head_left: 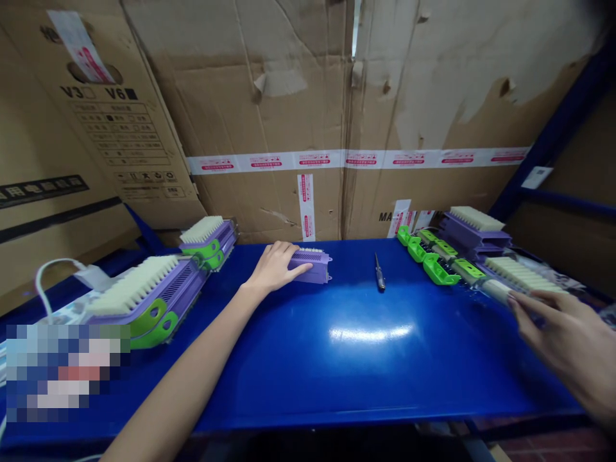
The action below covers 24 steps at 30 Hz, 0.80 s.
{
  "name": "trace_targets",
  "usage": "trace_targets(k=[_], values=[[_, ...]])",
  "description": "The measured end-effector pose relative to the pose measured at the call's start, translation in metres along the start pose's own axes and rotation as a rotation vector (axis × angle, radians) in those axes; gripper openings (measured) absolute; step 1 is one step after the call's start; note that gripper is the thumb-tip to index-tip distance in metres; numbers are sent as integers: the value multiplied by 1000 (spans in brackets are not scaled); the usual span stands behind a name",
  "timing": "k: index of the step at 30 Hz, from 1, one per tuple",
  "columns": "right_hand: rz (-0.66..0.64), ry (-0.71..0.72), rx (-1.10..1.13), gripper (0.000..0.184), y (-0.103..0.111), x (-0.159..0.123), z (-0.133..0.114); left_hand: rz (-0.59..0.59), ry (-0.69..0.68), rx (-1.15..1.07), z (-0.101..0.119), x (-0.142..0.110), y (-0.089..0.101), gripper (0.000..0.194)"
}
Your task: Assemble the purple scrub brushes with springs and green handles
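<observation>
Far-center on the surface [289, 366], your left hand [273, 266] has its fingers round the purple case [314, 273]; brace it flat. At right, your right hand [570, 337] has fingers narrow by the pale bar [496, 290], grip unclear b/c of blur; pinch squarely.

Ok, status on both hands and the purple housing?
Left hand gripping the purple housing. Right hand at the pale bar's near end, grip unclear. Screwdriver lies between hands, clear of the housing.
</observation>
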State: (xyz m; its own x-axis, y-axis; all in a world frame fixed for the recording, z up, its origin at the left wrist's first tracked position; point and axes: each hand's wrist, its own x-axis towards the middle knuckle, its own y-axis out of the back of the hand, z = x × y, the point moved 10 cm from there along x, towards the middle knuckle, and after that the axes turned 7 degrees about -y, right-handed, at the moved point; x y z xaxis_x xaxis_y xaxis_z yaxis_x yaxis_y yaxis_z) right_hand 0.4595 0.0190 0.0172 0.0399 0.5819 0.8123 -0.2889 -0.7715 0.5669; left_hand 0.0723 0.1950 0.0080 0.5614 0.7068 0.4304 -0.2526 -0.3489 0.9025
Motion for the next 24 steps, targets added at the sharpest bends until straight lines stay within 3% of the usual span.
trace_targets(k=[7,15,18,21,24], values=[[-154,-182,-157,35,-16,-7,4,2,5,-2,0,-1,0,55],[-240,-168,-204,29,-29,-14,6,-8,-39,-70,1,-1,0,55],[-215,-172,-143,31,-27,-4,1,3,-34,-103,0,0,0,51],[-204,-123,171,39,-23,19,-33,53,-61,-86,8,0,4,51],[-317,-55,611,54,-28,48,-96,148,-157,-34,29,0,13,50]])
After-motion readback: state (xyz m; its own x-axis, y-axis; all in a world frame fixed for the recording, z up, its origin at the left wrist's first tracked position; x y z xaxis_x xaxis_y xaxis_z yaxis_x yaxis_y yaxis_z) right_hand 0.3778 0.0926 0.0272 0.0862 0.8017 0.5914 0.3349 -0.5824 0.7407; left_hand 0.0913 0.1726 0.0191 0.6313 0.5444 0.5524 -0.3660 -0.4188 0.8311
